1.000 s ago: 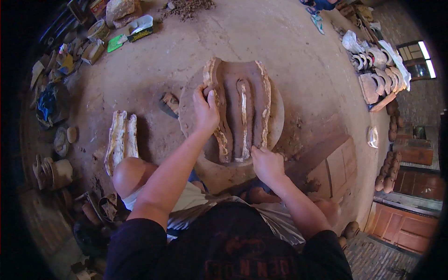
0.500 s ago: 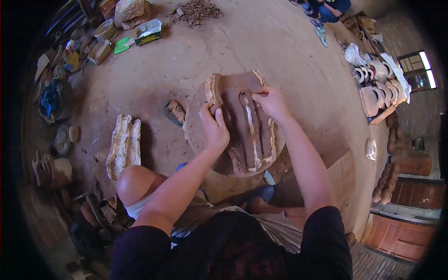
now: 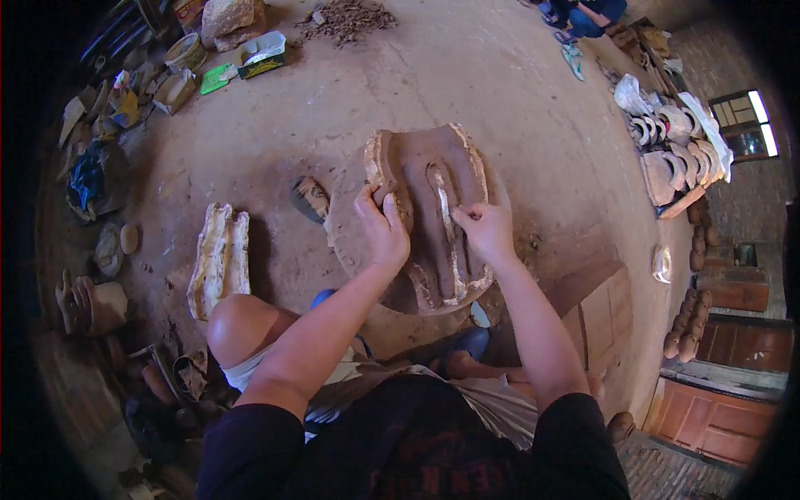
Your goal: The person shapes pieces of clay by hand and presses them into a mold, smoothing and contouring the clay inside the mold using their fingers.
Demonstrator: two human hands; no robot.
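Note:
A clay-lined plaster mould (image 3: 429,143) with pale, crusted edges lies on a round board (image 3: 348,254) in front of me. Down its middle runs a long raised ridge with a whitish edge. My left hand (image 3: 385,229) grips the mould's left wall, fingers outside and thumb on the inner side. Over the right half, my right hand (image 3: 485,229) is closed in a pinch beside the ridge. Whatever its fingertips hold, if anything, is too small to make out. Another pale mould piece (image 3: 221,258) with a lengthwise groove lies on the floor left of my knee.
Left of the board lies a dark object with a brown patch (image 3: 312,200). Clay crumbs (image 3: 348,22) are heaped at the back. Curved clay pieces (image 3: 679,162) are stacked at right. A person (image 3: 587,17) sits at the far upper right. Cardboard (image 3: 602,321) lies at my right.
My right hand has moved down along the mould, from near its upper right edge to beside the middle of the ridge. My left hand stays on the left wall.

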